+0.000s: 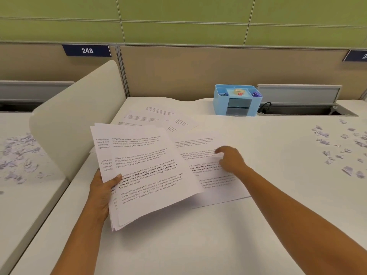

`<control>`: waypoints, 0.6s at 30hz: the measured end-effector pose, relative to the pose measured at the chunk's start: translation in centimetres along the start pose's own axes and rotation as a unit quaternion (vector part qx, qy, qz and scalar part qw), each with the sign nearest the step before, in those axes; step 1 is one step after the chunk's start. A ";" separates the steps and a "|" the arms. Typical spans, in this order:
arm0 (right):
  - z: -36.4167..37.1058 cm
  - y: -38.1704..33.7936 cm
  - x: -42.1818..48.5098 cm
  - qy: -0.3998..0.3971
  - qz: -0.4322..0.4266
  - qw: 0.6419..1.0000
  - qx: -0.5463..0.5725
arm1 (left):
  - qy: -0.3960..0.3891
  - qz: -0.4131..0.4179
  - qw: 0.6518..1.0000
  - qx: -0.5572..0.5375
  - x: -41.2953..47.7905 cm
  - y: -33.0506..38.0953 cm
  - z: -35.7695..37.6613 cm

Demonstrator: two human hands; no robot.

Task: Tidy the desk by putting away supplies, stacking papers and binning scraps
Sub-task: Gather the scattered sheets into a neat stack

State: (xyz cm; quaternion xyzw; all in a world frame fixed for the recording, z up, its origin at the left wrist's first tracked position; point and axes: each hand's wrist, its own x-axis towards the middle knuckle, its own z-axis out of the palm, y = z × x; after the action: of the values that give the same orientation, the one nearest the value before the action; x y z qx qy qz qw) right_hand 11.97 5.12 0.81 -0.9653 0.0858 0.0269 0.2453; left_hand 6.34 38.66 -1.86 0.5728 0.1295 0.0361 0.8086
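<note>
1. Grips the bundle of papers point(147, 175) with the left hand point(101, 193), thumb pressed on top and fingers curled under, at the near left of the desk point(198, 245).
2. Holds the bundle tilted up off the desk, with the sheets fanned out and the edges not lined up.
3. Rests the right hand point(230, 159) on a loose sheet point(216, 192) lying flat just right of the bundle, fingers bent down onto the paper.
4. Cannot tell whether pinching that sheet or only pressing on it.
5. Shows more sheets point(151, 116) spread flat farther back, lying over each other.
6. Shows paper scraps point(337, 147) scattered at the far right of the desk, well apart from both hands, and more scraps point(17, 153) on the left past the divider point(75, 120).
7. Shows the blue organizer point(237, 108) at the far edge, with a roll of tape point(239, 92) in its middle part.
8. Looks like the paper stacking step, with the scraps not yet binned.
9. Might crease or tear the loose sheet by dragging it with bent fingers and not lifting an edge first.
10. Might let sheets slip out of the fanned bundle by tipping it more or easing the thumb.
11. Might end with a messy stack by adding sheets without squaring the edges.
12. Might knock scraps off the desk by swinging the right arm wide.
</note>
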 end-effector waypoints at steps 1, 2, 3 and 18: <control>-0.3 0.1 0.1 0.015 0.051 0.998 -0.018 | -0.001 0.000 1.000 0.001 0.0 -0.1 0.1; -0.6 0.2 0.1 0.005 0.101 0.994 -0.050 | -0.002 0.001 1.000 0.002 -0.1 -0.1 0.2; -0.8 0.3 -0.1 -0.017 0.138 0.987 -0.077 | -0.002 0.001 1.000 0.002 -0.1 -0.2 0.3; -2.7 -1.1 -1.1 0.083 0.099 0.991 -0.027 | 0.007 0.012 1.000 0.002 -0.1 0.2 0.0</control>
State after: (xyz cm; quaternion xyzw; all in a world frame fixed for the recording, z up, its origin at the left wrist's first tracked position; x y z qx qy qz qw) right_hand 11.15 4.95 3.80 -0.9572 0.2004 -0.0266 0.2072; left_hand 6.23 38.66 -1.61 0.5760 0.1286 0.0498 0.8057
